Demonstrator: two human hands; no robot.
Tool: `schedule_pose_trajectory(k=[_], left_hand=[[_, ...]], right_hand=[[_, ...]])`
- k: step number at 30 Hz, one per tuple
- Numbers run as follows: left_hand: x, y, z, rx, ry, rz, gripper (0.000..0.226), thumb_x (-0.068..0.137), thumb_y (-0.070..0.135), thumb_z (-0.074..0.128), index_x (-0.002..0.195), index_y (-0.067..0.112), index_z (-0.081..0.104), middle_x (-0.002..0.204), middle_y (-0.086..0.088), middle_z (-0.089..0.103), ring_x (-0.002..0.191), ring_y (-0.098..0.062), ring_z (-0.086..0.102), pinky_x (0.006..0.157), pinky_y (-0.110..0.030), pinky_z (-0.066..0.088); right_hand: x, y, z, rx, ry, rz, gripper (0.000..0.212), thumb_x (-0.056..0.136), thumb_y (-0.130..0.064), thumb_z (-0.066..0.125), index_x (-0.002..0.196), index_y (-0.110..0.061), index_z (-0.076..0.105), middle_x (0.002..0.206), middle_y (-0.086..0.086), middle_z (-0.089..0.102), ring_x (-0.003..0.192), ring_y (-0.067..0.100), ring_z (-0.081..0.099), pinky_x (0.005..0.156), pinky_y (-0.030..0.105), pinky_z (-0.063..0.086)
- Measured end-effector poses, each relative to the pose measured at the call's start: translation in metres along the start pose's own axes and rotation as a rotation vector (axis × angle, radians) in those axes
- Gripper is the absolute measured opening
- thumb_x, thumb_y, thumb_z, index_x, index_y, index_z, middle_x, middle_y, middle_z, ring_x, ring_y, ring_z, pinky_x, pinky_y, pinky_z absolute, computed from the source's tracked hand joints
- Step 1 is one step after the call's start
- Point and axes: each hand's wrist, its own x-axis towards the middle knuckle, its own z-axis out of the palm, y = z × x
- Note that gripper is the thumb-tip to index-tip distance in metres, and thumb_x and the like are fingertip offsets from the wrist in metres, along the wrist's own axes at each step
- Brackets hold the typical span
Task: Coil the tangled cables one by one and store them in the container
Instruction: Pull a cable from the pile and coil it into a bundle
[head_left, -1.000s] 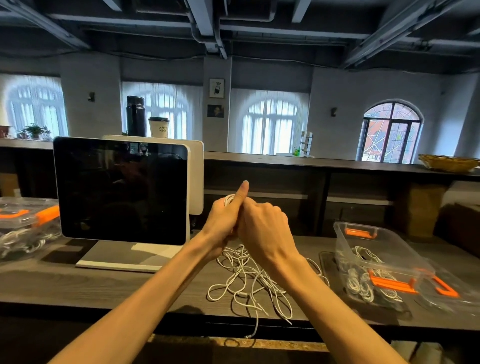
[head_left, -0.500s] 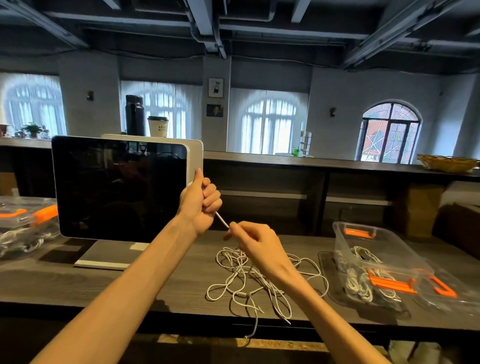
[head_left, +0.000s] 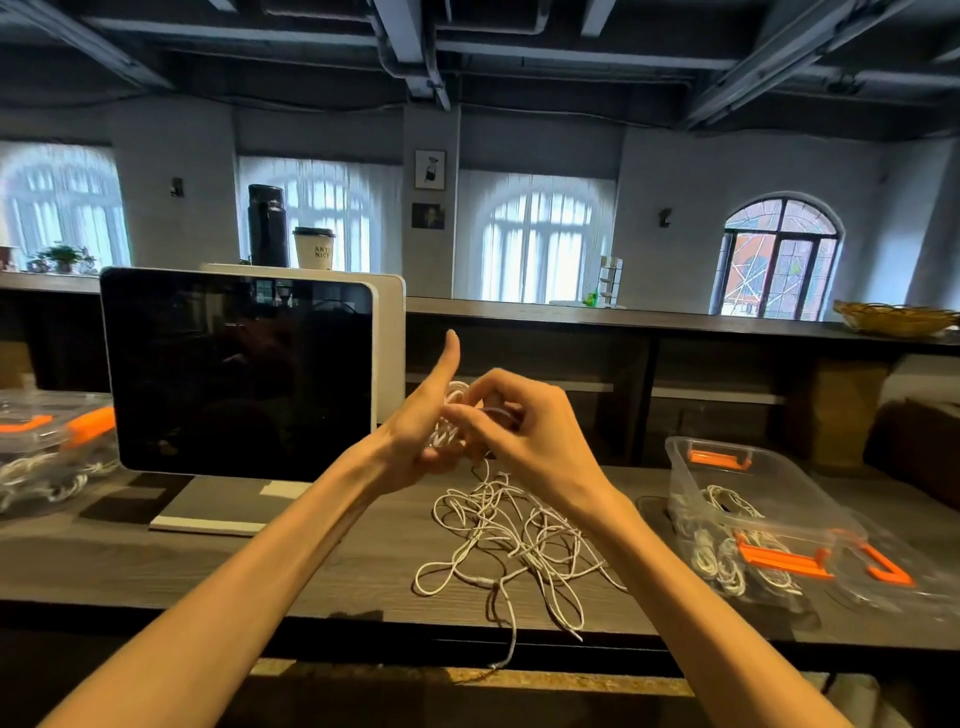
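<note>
The left hand (head_left: 415, 431) is holding a small white cable coil (head_left: 453, 415) with its lower fingers curled round the loops and its thumb sticking straight up. The right hand (head_left: 519, 431) is touching it at three o'clock, fingers bent and pinching a strand at the coil; how many loops are wound is hidden between the palms. From there the cable is dropping to the tangled cables (head_left: 511, 540) lying on the table (head_left: 208, 561) at six o'clock, one end hanging over the near edge. At four o'clock the clear container (head_left: 748, 483) with orange clips is sitting open, coiled cables inside. At nine o'clock a dark monitor (head_left: 239, 369) is standing.
</note>
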Motion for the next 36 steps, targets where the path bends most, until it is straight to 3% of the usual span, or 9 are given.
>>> schedule_pose_trajectory(k=[2, 5, 11, 16, 20, 23, 27, 31, 36], left_hand=[[-0.004, 0.001, 0.0, -0.021, -0.107, -0.023, 0.088, 0.084, 0.088, 0.015, 0.053, 0.016, 0.054, 0.06, -0.007, 0.047, 0.046, -0.01, 0.041, 0.046, -0.017, 0.034], [-0.005, -0.001, -0.002, -0.082, -0.226, -0.043, 0.085, 0.077, 0.092, 0.023, 0.067, 0.015, 0.056, 0.062, -0.003, 0.036, 0.048, -0.009, 0.022, 0.043, -0.014, 0.025], [-0.01, -0.01, -0.007, 0.118, -0.417, -0.06, 0.062, 0.071, 0.078, 0.053, 0.072, 0.016, 0.048, 0.059, 0.002, 0.031, 0.045, -0.007, 0.022, 0.041, -0.017, 0.022], [-0.006, -0.014, -0.003, -0.247, -0.147, 0.05, 0.053, 0.1, 0.055, 0.045, 0.065, 0.015, 0.041, 0.053, 0.001, 0.032, 0.041, -0.007, 0.028, 0.043, -0.02, 0.022], [0.008, -0.019, 0.003, -0.148, 0.304, 0.153, 0.055, 0.101, 0.054, 0.041, 0.091, 0.006, 0.066, 0.073, -0.008, 0.068, 0.063, -0.016, 0.068, 0.057, -0.021, 0.054], [0.012, -0.022, 0.011, -0.271, 0.306, 0.197, 0.055, 0.104, 0.05, 0.035, 0.117, 0.005, 0.064, 0.104, -0.015, 0.076, 0.095, -0.025, 0.076, 0.076, -0.031, 0.062], [0.013, -0.016, 0.016, -0.618, 0.213, 0.124, 0.047, 0.104, 0.051, 0.037, 0.11, 0.008, 0.056, 0.107, -0.018, 0.075, 0.1, -0.032, 0.074, 0.086, -0.041, 0.061], [0.014, -0.012, 0.016, -0.703, 0.372, 0.163, 0.038, 0.103, 0.048, 0.045, 0.097, 0.011, 0.053, 0.083, -0.011, 0.075, 0.077, -0.024, 0.077, 0.065, -0.03, 0.063], [0.014, -0.013, 0.01, -0.229, 0.485, 0.211, 0.036, 0.103, 0.049, 0.044, 0.098, 0.015, 0.054, 0.078, -0.007, 0.076, 0.067, -0.023, 0.075, 0.045, -0.019, 0.051]], right_hand=[[0.003, 0.0, -0.002, 0.034, 0.013, 0.039, 0.025, 0.087, -0.034, 0.08, 0.098, -0.014, 0.069, 0.078, 0.0, 0.07, 0.076, 0.016, 0.074, 0.069, 0.04, 0.064], [0.007, 0.003, -0.007, 0.0, 0.047, 0.071, 0.031, 0.083, -0.037, 0.083, 0.098, -0.016, 0.067, 0.075, -0.002, 0.066, 0.071, 0.008, 0.069, 0.066, 0.028, 0.061], [0.004, 0.013, -0.026, 0.218, -0.185, 0.282, 0.02, 0.089, -0.035, 0.075, 0.097, -0.017, 0.07, 0.075, 0.009, 0.067, 0.063, 0.012, 0.061, 0.055, 0.022, 0.048], [-0.002, 0.029, -0.03, 0.346, -0.16, 0.405, 0.035, 0.098, -0.041, 0.061, 0.097, -0.009, 0.073, 0.067, 0.0, 0.055, 0.062, 0.012, 0.05, 0.059, 0.025, 0.042], [-0.013, 0.034, -0.021, 0.167, -0.094, 0.367, 0.032, 0.105, -0.035, 0.054, 0.092, -0.013, 0.073, 0.064, -0.007, 0.055, 0.061, 0.01, 0.051, 0.056, 0.021, 0.043], [-0.014, 0.034, -0.005, -0.092, -0.048, 0.265, 0.029, 0.105, -0.035, 0.054, 0.089, -0.021, 0.073, 0.073, -0.005, 0.068, 0.065, 0.008, 0.06, 0.062, 0.031, 0.051], [-0.02, 0.032, 0.011, -0.299, -0.038, 0.221, 0.028, 0.105, -0.039, 0.051, 0.088, -0.026, 0.069, 0.072, -0.007, 0.067, 0.063, 0.01, 0.061, 0.062, 0.038, 0.053], [-0.03, 0.022, 0.015, -0.438, -0.116, 0.128, 0.031, 0.105, -0.05, 0.046, 0.095, -0.03, 0.067, 0.071, -0.012, 0.066, 0.065, 0.008, 0.062, 0.062, 0.038, 0.053], [-0.031, 0.007, 0.005, -0.508, -0.369, -0.004, 0.012, 0.1, -0.025, 0.058, 0.108, -0.027, 0.068, 0.087, -0.007, 0.07, 0.072, 0.012, 0.059, 0.066, 0.033, 0.047]])
